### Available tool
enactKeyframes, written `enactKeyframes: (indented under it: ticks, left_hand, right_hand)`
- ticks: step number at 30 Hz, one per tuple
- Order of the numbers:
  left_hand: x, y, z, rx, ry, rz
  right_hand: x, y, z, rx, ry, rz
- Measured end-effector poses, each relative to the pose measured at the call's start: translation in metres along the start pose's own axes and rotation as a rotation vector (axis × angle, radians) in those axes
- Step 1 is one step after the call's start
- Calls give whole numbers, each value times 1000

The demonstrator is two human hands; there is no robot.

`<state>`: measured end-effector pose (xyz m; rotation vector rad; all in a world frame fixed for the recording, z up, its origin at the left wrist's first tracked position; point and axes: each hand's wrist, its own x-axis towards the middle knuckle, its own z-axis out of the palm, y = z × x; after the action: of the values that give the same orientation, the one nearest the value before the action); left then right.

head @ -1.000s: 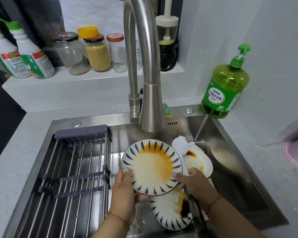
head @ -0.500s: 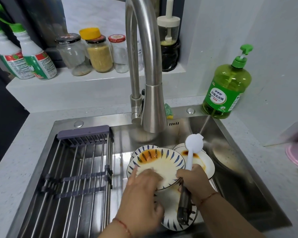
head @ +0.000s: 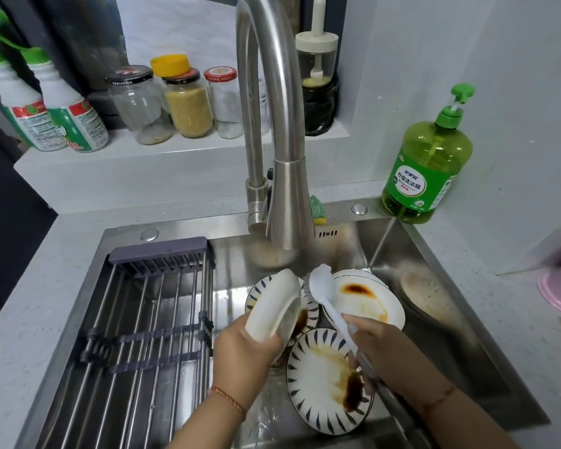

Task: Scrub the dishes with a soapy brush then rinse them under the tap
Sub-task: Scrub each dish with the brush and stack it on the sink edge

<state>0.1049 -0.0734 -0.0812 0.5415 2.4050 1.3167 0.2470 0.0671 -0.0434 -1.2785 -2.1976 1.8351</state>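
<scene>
We look down into a steel sink with a drying rack across its left half and the tap above the middle. Three sauce-stained plates lie in the basin; the nearest one sits below our hands. Our left hand has its fingers curled round a fourth plate, tilted on edge with its white underside toward us. Our right hand grips the white brush, head raised beside that plate.
</scene>
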Motion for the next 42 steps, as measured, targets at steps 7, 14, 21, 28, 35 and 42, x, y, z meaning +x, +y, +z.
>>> enactKeyframes:
  ticks: [7, 14, 21, 28, 35, 42]
  left_hand:
    - [9, -3, -1, -316, -58, -126]
    - [6, -3, -5, -353, -92, -96]
    - [7, -4, -6, -415, -104, -110]
    - [6, -6, -10, -415, -122, -119]
    - [10, -10, -8, -386, -126, -121]
    - [14, -15, -9, -332, -144, -101]
  right_hand:
    - [-46, -36, 18, -368, -184, -253]
    - [-27, -39, -9, -454, 16, -188]
    - [-54, -53, 10, -605, -73, -369]
    - [-31, -52, -7, -503, -84, -226]
    - [-33, -56, 13, -574, -119, -289]
    - [-26, -57, 10, -517, -172, -252]
